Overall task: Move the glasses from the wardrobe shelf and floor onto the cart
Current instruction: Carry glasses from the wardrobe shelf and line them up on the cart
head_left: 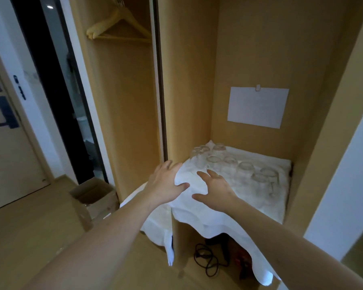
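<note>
Both hands are being held with fingers spread and nothing grasped: the left hand (pixel 166 183) is resting against the edge of the white cloth (pixel 214 208), the right hand (pixel 215 190) hovering over it. The glasses (pixel 231 164) are being kept upside down on the cloth-covered wardrobe shelf (pixel 280 208), just beyond the right fingertips (pixel 203 174).

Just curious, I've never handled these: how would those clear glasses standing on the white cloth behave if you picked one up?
The glasses look like thin clear glass, so probably fragile and smooth to grip. They seem to stand upside down on the soft, wrinkled white cloth, so a nudge might tip one.
</note>
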{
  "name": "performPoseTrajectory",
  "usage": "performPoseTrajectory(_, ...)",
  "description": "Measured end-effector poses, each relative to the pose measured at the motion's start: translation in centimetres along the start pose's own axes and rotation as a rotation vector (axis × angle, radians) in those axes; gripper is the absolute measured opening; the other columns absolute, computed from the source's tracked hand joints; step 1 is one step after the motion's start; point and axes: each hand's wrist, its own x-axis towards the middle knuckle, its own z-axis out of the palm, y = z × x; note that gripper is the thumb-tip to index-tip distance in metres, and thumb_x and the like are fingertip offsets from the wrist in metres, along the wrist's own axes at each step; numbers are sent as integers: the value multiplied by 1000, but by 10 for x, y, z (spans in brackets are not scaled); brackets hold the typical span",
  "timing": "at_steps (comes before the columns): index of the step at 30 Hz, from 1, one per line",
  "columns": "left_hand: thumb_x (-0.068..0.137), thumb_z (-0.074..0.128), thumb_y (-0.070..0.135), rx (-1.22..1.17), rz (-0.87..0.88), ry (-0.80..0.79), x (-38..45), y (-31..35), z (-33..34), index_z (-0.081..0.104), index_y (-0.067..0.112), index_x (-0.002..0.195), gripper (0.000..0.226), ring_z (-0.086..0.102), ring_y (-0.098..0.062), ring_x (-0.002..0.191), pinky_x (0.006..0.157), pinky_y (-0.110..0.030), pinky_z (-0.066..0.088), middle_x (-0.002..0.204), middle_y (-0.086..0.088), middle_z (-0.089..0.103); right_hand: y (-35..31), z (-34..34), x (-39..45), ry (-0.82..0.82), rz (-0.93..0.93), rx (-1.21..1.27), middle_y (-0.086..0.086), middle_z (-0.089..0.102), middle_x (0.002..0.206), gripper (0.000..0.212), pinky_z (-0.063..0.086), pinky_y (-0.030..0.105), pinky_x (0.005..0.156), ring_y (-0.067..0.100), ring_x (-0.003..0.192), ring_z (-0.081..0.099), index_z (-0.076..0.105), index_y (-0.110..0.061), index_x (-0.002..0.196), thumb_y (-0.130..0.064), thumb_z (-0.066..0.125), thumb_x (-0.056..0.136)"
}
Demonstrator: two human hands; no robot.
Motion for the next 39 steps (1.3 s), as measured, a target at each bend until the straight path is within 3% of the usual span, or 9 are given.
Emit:
performPoseTrajectory(8, 93, 59, 58, -53, 85, -49, 47, -18, 8, 26, 33, 158, 77, 16, -27, 153, 120, -45, 26, 166, -4, 21, 8, 1, 29, 15, 117, -6, 7, 19, 166, 85, 35, 44, 116, 31, 148, 27, 24, -31, 158, -54, 67, 89)
performPoseTrajectory(13, 92, 59, 59, -70, 135, -58, 89, -17, 22, 33, 33, 153, 71, 26, -27, 147, 114, -46, 35, 159, -2, 33, 28, 1, 62, 38, 165, 19, 6, 22, 165, 86, 37, 42, 114, 31, 147, 30, 26, -32, 158, -53, 70, 87)
performPoseTrajectory(17, 91, 60, 58, -70, 181, -40, 132, -16, 33, 40, 33, 147, 65, 34, -29, 141, 108, -44, 40, 149, -3, 42, 52, -3, 99, 104, 174, 43, 7, 37, 156, 84, 40, 39, 110, 30, 140, 40, 33, -28, 155, -50, 73, 84)
performPoseTrajectory(21, 91, 59, 60, -73, 200, -87, 180, -15, 45, 39, 40, 147, 63, 37, -30, 141, 109, -45, 40, 151, -5, 41, 74, -14, 143, 128, 178, 54, 8, 49, 145, 74, 41, 40, 110, 30, 134, 48, 45, -27, 147, -50, 71, 82)
performPoseTrajectory(24, 94, 57, 54, -61, 189, -123, 227, -12, 56, 48, 31, 143, 55, 37, -32, 139, 110, -42, 37, 149, -7, 43, 95, -26, 184, 125, 172, 105, 4, 46, 150, 74, 40, 37, 111, 27, 137, 44, 45, -25, 148, -48, 73, 83)
performPoseTrajectory(27, 96, 53, 54, -10, 193, -115, 271, -8, 59, 54, 20, 132, 50, 47, -34, 129, 100, -43, 46, 136, -6, 51, 117, -32, 218, 158, 202, 141, 4, 47, 148, 73, 41, 36, 110, 26, 135, 46, 48, -25, 147, -47, 76, 83)
performPoseTrajectory(32, 91, 57, 56, -80, 194, -166, 330, -4, 71, 53, 24, 139, 57, 58, -28, 119, 94, -42, 54, 133, -3, 55, 149, -32, 267, 149, 242, 160, 6, 45, 150, 79, 42, 38, 109, 27, 135, 46, 45, -23, 149, -48, 77, 82)
performPoseTrajectory(36, 94, 59, 49, -41, 219, -217, 372, -2, 91, 54, 24, 139, 52, 50, -26, 129, 105, -38, 44, 135, -5, 57, 171, -28, 301, 105, 254, 160, 7, 48, 145, 77, 44, 36, 107, 27, 133, 48, 48, -23, 148, -48, 76, 81)
performPoseTrajectory(39, 91, 63, 43, -54, 166, -286, 404, -4, 109, 58, 25, 136, 49, 52, -24, 125, 105, -36, 46, 137, -4, 54, 183, -22, 326, 48, 272, 125, 9, 43, 149, 82, 43, 36, 108, 28, 135, 46, 42, -23, 151, -49, 76, 81)
